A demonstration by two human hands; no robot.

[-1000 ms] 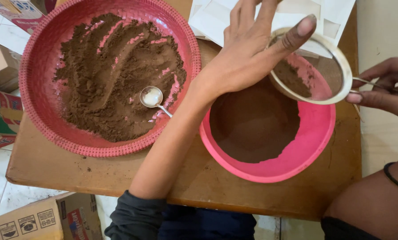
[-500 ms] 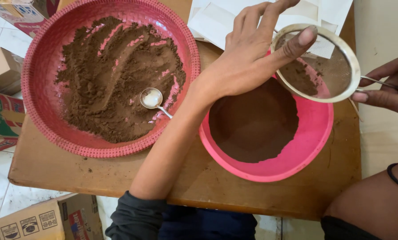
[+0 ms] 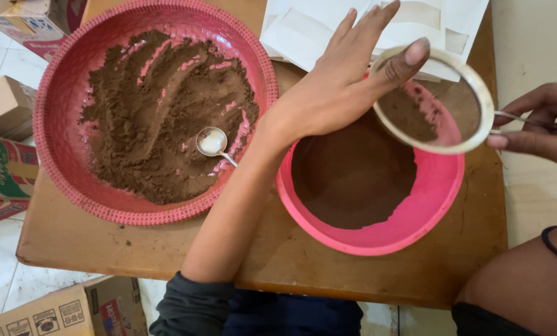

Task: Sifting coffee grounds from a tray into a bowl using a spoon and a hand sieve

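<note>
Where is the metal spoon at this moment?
In the head view, the spoon lies in the large red basket on the left, on the brown powder, just left of the left forearm.

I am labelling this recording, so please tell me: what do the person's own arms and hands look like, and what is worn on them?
Both hands are bare, without gloves or rings. The left hand has short, unpainted nails, and its forearm is bare up to a dark grey sleeve pushed to the elbow. The right hand has a thin black band around the forearm.
</note>
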